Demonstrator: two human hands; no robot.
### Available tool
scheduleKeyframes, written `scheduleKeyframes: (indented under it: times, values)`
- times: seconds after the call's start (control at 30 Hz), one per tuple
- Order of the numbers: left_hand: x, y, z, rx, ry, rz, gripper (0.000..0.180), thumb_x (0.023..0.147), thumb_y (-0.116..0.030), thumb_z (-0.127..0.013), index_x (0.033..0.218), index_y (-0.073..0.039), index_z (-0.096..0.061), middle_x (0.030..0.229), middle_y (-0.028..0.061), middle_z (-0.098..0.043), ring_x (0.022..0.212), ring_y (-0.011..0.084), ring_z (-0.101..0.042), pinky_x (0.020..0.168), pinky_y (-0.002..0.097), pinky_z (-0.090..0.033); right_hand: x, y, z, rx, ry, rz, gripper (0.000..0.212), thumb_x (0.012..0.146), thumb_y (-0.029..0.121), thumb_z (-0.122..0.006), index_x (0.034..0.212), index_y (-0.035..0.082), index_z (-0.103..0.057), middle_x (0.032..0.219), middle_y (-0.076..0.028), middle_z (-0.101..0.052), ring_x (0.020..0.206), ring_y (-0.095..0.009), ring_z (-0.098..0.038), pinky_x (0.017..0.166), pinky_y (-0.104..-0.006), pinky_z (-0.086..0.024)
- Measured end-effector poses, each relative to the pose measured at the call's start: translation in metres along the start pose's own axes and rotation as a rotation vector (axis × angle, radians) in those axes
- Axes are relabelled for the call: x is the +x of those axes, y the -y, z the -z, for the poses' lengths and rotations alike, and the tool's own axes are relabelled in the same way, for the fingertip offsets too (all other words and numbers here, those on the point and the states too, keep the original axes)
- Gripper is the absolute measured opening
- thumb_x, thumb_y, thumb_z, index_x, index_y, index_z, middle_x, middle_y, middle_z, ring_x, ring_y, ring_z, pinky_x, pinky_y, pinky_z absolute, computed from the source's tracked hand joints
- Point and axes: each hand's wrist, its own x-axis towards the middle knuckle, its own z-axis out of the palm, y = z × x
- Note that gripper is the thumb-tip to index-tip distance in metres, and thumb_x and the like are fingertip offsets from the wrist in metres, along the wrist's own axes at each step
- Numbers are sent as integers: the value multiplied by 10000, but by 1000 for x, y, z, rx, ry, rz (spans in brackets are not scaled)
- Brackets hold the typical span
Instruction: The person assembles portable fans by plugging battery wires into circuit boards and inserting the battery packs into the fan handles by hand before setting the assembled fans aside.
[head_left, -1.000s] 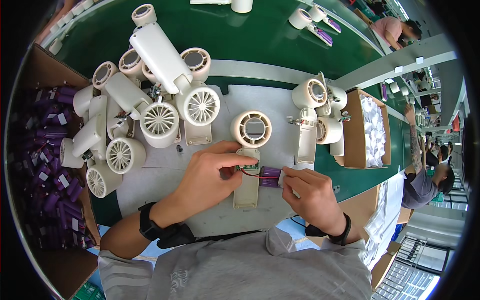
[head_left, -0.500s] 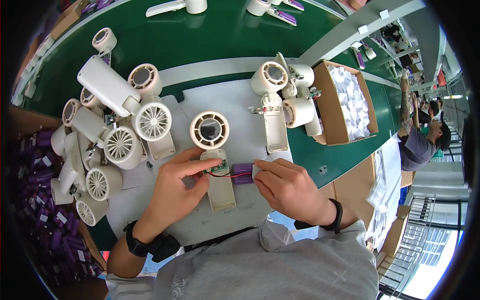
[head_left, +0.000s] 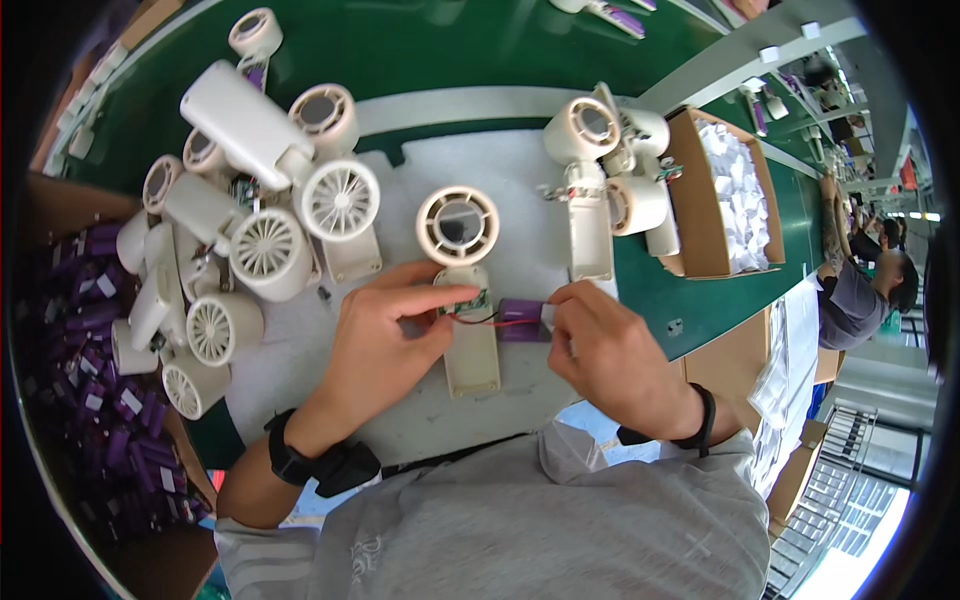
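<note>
An opened cream handheld fan lies in front of me, its round head away from me and its handle shell toward me. My left hand is closed at the top of that shell, index finger on the small green circuit board, thumb by the shell's left edge. Red and black wires run from the board to a purple battery pack just right of the shell. My right hand pinches the pack's right end, where a white piece shows; its fingertips are partly hidden.
Several cream fans are piled at the left, beside a box of purple battery packs. More opened fan parts stand right of the mat. A carton of white pieces sits beyond them. Another person is at the far right.
The whole view has shifted, so the bench sits further right and higher. My right hand and the battery pack are slightly further from the shell; the left hand stays at the board.
</note>
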Motion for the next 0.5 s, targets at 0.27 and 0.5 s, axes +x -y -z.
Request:
scheduleKeyframes:
  times: [0.27,0.5]
  values:
    - [0,1,0,-22,9,-33,338,741,60,-597,1032,-65,-714,1076,139,-660,743,158,-658,664,254,-527,-6,-68,100,-504,-585,-732,134,896,112,-603,991,27,-647,696,-106,-648,623,-165,-621,613,-277,-490]
    - [0,6,4,-33,18,24,371,763,106,-582,1076,-51,-704,1163,141,-624,928,147,-640,754,241,-527,20,12,7,14,13,52,496,625,-16,-780,1095,3,-624,1013,-110,-644,828,-197,-641,662,-298,-504]
